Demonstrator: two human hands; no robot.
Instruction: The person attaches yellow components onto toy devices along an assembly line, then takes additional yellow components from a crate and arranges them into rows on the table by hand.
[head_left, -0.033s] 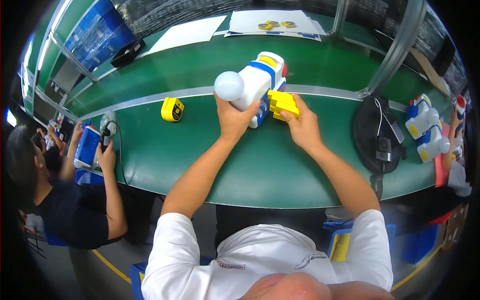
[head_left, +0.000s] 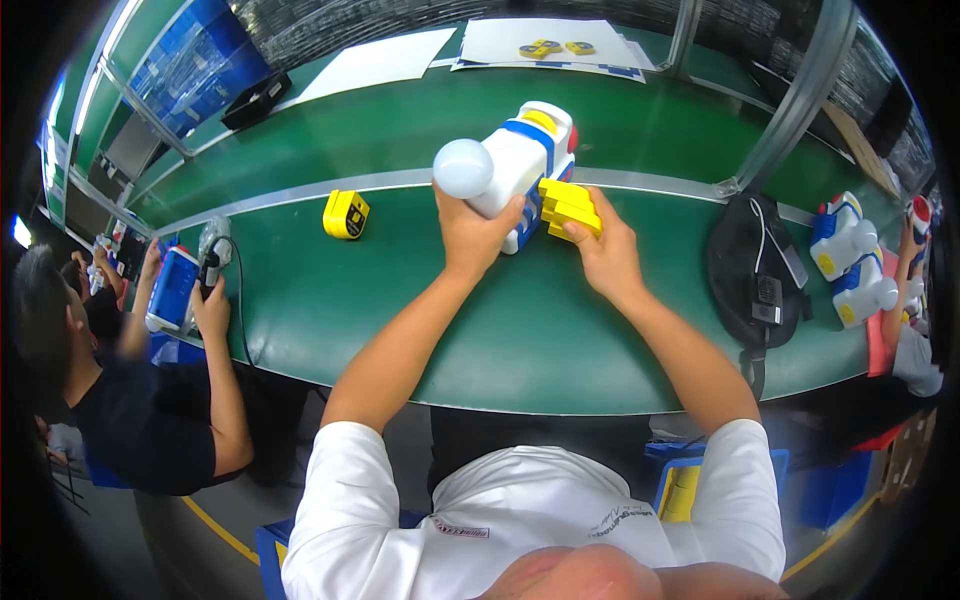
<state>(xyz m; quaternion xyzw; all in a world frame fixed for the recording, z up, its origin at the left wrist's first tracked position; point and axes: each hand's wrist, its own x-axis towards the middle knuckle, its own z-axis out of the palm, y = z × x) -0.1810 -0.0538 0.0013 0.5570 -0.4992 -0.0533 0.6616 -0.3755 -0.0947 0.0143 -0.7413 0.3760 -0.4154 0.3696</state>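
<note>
While the left hand (head_left: pixel 472 232) grips the toy robot (head_left: pixel 515 165), the right hand (head_left: pixel 605 255) pinches its yellow part (head_left: pixel 570 207).

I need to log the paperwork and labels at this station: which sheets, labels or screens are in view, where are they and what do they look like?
White sheet: far side of the green table, left of centre, plain.
White sheet with blue edging: far side, centre, three yellow round parts lying on it.
Dark label on small yellow part: on the belt, left of the left hand.
No lit screens visible.
</note>
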